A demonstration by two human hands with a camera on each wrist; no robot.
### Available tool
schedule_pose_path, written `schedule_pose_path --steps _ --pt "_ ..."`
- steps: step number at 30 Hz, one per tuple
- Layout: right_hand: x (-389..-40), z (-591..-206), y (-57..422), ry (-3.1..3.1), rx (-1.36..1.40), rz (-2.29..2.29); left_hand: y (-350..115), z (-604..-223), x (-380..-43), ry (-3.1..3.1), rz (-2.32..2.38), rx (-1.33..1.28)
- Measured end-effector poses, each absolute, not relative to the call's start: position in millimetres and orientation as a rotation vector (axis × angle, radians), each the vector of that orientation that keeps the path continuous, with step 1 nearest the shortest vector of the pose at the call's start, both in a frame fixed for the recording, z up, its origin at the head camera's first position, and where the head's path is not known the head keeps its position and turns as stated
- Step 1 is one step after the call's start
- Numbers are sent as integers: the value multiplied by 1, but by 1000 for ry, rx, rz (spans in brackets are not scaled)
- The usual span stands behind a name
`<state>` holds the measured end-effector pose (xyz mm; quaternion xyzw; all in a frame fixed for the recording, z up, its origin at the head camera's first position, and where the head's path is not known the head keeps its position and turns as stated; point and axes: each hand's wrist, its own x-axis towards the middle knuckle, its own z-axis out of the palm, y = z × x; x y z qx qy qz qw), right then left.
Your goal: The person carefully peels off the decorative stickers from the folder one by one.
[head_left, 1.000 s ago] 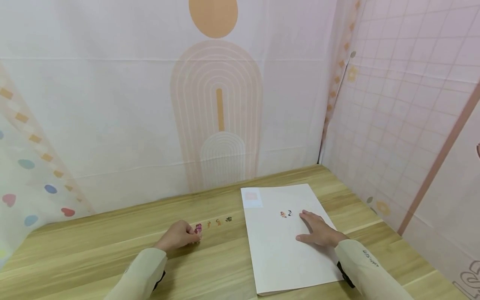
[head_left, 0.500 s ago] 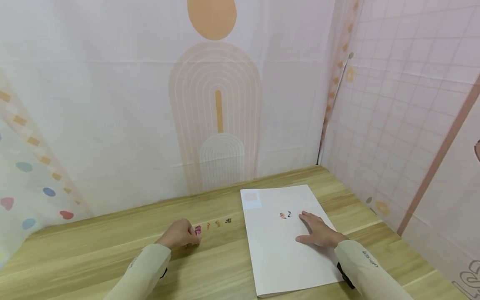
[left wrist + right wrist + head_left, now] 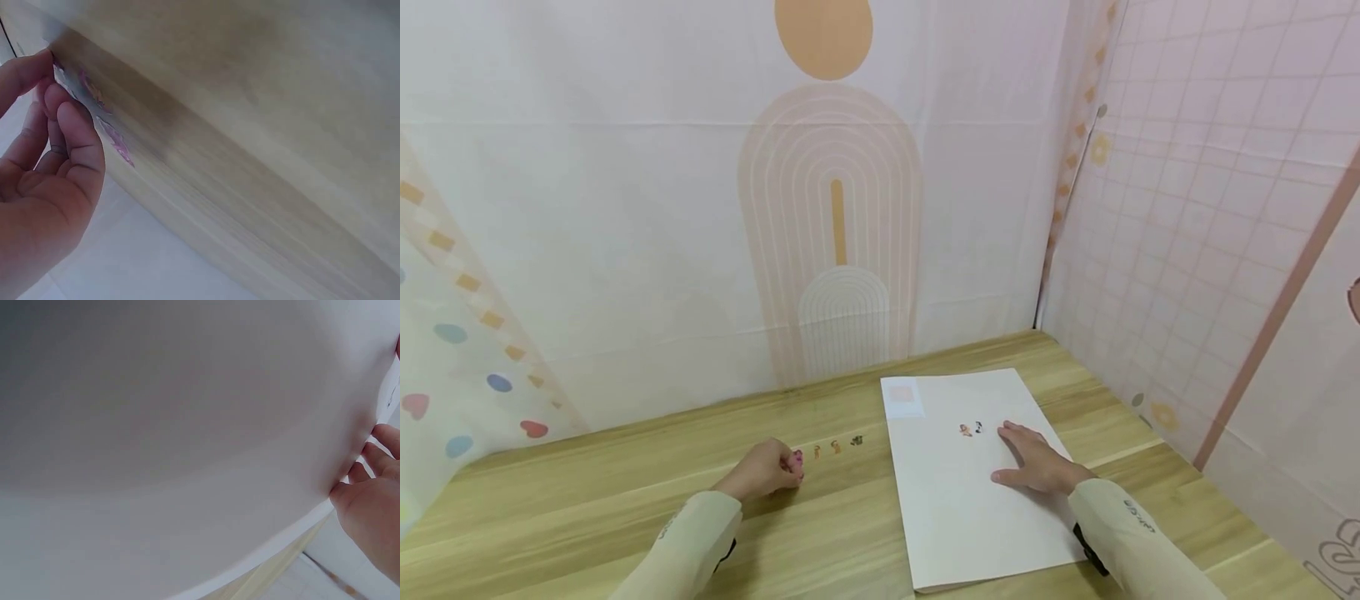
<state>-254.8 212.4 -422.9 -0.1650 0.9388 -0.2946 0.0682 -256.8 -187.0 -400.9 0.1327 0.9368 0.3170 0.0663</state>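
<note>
At the left of the wooden table, my left hand point(image 3: 765, 468) pinches a small pink-purple sticker point(image 3: 798, 460) between thumb and fingertips. The fingers hide part of it. In the left wrist view, pink cut-out shapes point(image 3: 117, 142) show beside the fingertips, close against the wood. To the right of that hand lie two small orange figure stickers point(image 3: 836, 447) and a dark green one point(image 3: 857, 440). My right hand point(image 3: 1037, 462) rests with spread, fairly straight fingers on a large white paper pad point(image 3: 970, 517). Beside its fingertips are an orange figure point(image 3: 965, 430) and a black-and-white one point(image 3: 978, 427) on the paper.
A pale label point(image 3: 903, 397) sits at the pad's upper left corner. Printed cloth walls point(image 3: 662, 250) stand behind and to the right of the wooden table point(image 3: 587, 500).
The left fingertips have shifted slightly over the pink-purple sticker, and less of it shows now. The right hand stays in place on the pad. The head view has tilted a little.
</note>
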Motion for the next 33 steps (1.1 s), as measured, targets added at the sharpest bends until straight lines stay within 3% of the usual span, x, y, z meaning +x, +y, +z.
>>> schedule_pose_path --steps 11,22,33 --pt "-253 -422 214 2827 -490 -900 -179 -398 -263 2926 793 580" --pt "-252 -422 213 2835 -459 -892 -166 -386 -267 2846 808 391" --pt "-246 -421 214 2834 -472 -904 -97 -373 -296 2821 1063 389"
